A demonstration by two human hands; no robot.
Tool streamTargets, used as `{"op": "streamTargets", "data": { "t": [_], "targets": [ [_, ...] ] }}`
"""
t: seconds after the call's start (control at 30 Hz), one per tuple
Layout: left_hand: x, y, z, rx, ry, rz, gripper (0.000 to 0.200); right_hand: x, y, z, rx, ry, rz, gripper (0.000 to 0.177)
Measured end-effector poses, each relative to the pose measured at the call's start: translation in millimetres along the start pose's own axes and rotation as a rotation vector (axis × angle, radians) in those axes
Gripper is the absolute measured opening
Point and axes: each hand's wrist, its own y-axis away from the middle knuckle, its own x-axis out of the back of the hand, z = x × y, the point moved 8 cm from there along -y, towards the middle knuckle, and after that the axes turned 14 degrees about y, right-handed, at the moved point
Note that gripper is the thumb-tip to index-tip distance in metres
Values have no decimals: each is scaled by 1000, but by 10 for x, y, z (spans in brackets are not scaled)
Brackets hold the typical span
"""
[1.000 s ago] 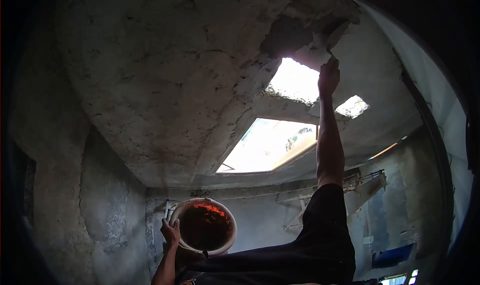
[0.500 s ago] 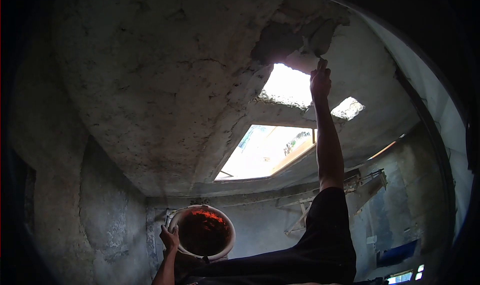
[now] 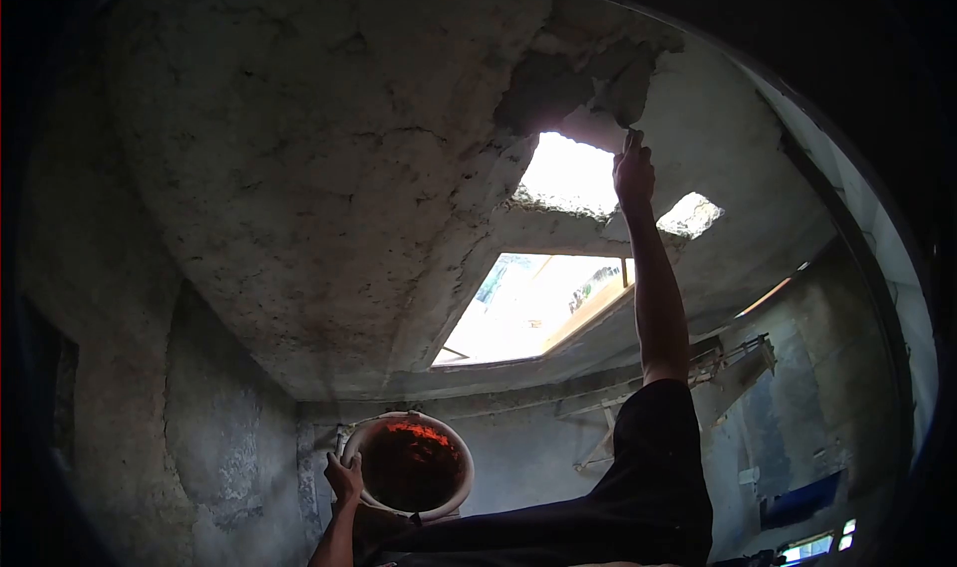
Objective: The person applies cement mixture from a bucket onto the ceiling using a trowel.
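Note:
My right arm is stretched up the rough cement wall. My right hand (image 3: pixel 634 176) is closed around the handle of what looks like a trowel (image 3: pixel 626 97), its dark grey blade lying against the wall. A patch of darker, wet-looking mortar (image 3: pixel 543 91) spreads left of the blade, just above a bright opening (image 3: pixel 568 173). Low on the left, my left hand (image 3: pixel 344 477) grips the rim of a pale round bucket (image 3: pixel 467 472). The bucket is tipped toward me, with dark material inside and an orange-red lit strip along its upper inner side.
A larger framed window opening (image 3: pixel 528 308) lies below the first, and a small jagged hole (image 3: pixel 690 215) is to the right of my forearm. A wooden bracket-like frame (image 3: pixel 738 373) stands at the lower right, near a blue panel (image 3: pixel 802 500). Cracks run across the wall.
My right hand and the trowel have moved slightly down and left along the wall. The left hand keeps its hold on the bucket; the view has shifted a little.

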Motion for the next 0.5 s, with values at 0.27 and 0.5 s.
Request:
{"op": "streamTargets", "data": {
  "t": [0.27, 0.5],
  "targets": [
    [13, -21, 36, 125, 64, -112, 62, 101, 267, -11, -31, 23, -18, 50],
    [-17, 0, -33, 136, 36, -119, 65, -62, 807, 215, -112, -392, 48, 42]
  ]
}}
